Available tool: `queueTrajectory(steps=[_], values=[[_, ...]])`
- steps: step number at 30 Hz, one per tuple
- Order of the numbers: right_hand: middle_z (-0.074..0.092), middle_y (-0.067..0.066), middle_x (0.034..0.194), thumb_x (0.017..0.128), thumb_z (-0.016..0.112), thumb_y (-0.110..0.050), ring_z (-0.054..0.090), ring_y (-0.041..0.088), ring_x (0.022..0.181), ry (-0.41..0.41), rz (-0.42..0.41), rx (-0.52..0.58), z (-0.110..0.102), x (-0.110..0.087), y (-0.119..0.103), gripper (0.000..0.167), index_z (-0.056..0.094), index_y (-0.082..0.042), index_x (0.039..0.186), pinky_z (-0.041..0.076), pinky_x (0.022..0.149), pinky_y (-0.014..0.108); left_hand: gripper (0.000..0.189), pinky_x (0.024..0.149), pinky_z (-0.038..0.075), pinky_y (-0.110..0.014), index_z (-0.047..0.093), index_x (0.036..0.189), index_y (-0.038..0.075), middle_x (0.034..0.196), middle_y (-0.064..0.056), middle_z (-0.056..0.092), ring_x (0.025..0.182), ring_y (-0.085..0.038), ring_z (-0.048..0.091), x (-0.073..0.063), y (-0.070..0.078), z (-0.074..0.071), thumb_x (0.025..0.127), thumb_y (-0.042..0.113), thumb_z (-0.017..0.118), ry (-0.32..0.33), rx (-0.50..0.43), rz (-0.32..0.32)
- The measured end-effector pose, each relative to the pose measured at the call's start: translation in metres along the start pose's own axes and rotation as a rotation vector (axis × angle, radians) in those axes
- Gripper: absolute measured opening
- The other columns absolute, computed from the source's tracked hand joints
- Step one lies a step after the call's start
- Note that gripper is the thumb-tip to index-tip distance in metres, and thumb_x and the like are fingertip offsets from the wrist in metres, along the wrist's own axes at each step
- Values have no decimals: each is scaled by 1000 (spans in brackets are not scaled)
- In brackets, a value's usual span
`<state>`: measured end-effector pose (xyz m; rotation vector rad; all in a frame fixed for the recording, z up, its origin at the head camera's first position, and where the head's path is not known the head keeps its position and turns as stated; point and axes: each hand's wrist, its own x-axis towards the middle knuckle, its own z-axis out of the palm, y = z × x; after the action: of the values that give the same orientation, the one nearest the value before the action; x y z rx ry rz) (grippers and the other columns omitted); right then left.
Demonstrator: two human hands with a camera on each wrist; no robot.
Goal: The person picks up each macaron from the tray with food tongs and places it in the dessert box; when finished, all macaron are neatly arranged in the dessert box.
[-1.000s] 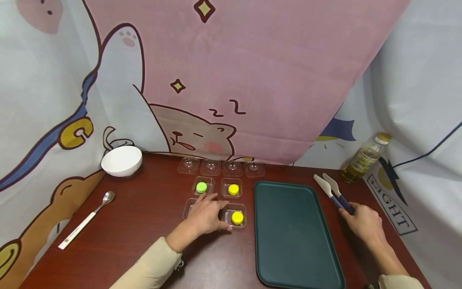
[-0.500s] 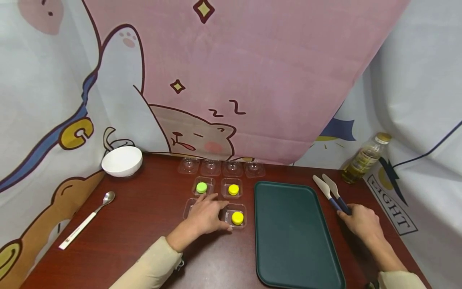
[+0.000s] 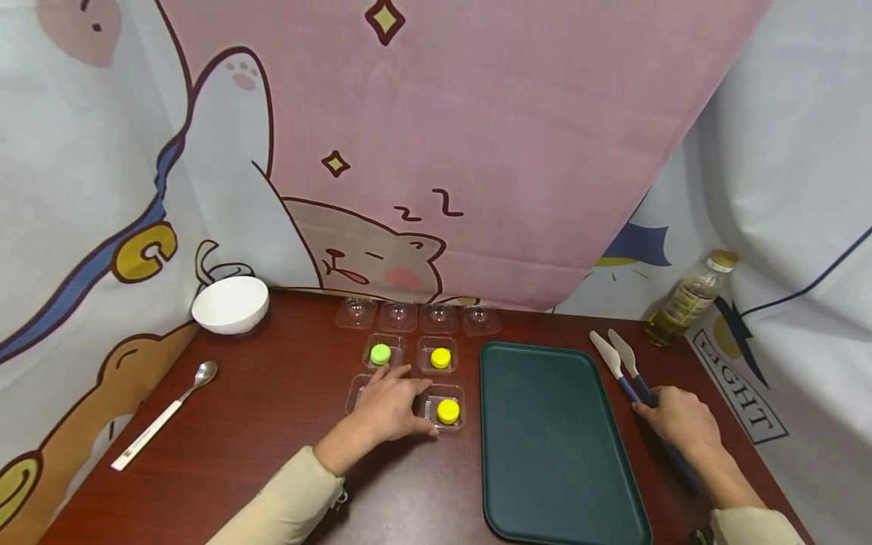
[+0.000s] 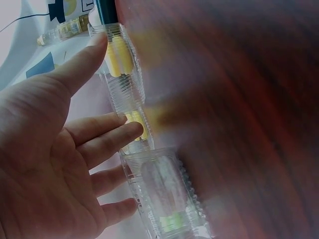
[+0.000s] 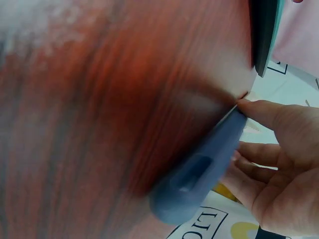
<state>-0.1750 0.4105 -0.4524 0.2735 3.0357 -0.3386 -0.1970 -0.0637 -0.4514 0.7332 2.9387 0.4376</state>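
In the head view my left hand (image 3: 390,405) hovers over the front clear plastic boxes, fingers apart, holding nothing. Its thumb and fingertips lie beside the front right box (image 3: 431,422), which contains a yellow macaron (image 3: 448,412). Behind are a box with a green macaron (image 3: 381,353) and another with a yellow macaron (image 3: 440,358). The front left box (image 4: 185,172) is partly hidden by that hand; something pale shows through its wall. To the right of the tray, my right hand (image 3: 681,418) pinches the blue handle (image 5: 199,174) of tongs (image 3: 616,359) with two cream-coloured tips.
A dark green tray (image 3: 548,439) lies between the hands. Clear domed lids (image 3: 398,316) line the back. At left are a white bowl (image 3: 230,304) and a white-handled spoon (image 3: 160,420). An oil bottle (image 3: 688,299) stands at back right, near the hanging cloth.
My right hand has shifted slightly left and forward along the tongs, and more of the blue handle now shows behind it. The left hand has stayed put.
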Motion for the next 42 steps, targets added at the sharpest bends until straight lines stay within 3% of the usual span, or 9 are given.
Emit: queueTrajectory(steps=[9,14,22,25,28,32,36,40,42], values=[[67,15,81,92,71,-35,57,24,67,-28,-13,-19,1,1,6,50,66,9,115,47,56,44,83,123,25,-59,64,138,15,140,-1,66,145,-33,45,0,1,-1,69,57,87,1,3,4],[69,19,87,91,71,-42,59,26,69,-51,-22,-17,0,3,9,60,64,10,121,48,58,47,83,123,25,-59,64,138,16,139,0,66,145,-32,45,-1,1,0,69,57,87,5,5,3],[70,23,91,91,72,-41,61,26,70,-69,-16,-12,-2,6,8,62,62,11,122,50,59,48,83,123,26,-59,65,137,16,138,1,67,144,-32,46,-2,-1,1,69,57,87,12,10,5],[70,27,97,91,71,-46,64,31,73,-79,-14,-14,-4,8,10,68,60,11,126,50,59,50,83,123,24,-59,64,138,16,139,0,66,145,-32,45,-2,-1,1,70,57,87,5,4,1],[66,35,113,91,69,-51,66,45,85,-72,-11,-34,-7,9,13,75,57,12,130,51,61,55,83,124,23,-60,64,138,15,140,-1,66,146,-32,44,-1,0,1,70,57,86,-1,-1,-1],[56,39,131,92,66,-54,59,60,105,-28,11,-28,-13,11,10,79,54,10,135,51,66,61,84,124,23,-59,64,139,15,140,-1,65,146,-32,43,0,0,1,70,57,86,-6,-1,-3],[58,37,131,95,65,-50,59,60,105,103,-11,22,-16,11,3,67,60,5,133,50,68,63,84,124,23,-59,63,139,15,141,-1,65,146,-32,43,0,0,2,70,57,86,-7,1,-5],[69,31,117,98,63,-43,65,50,86,218,-81,82,-18,14,-7,53,66,0,128,50,58,54,84,124,23,-59,63,139,15,141,-1,65,146,-32,43,0,0,1,70,57,86,-10,-3,-5],[74,25,95,100,60,-42,63,40,68,235,-103,127,-19,18,-15,51,67,0,129,46,51,47,84,124,23,-59,63,139,15,141,-1,65,146,-31,43,-1,1,1,70,57,86,-12,-3,-7]])
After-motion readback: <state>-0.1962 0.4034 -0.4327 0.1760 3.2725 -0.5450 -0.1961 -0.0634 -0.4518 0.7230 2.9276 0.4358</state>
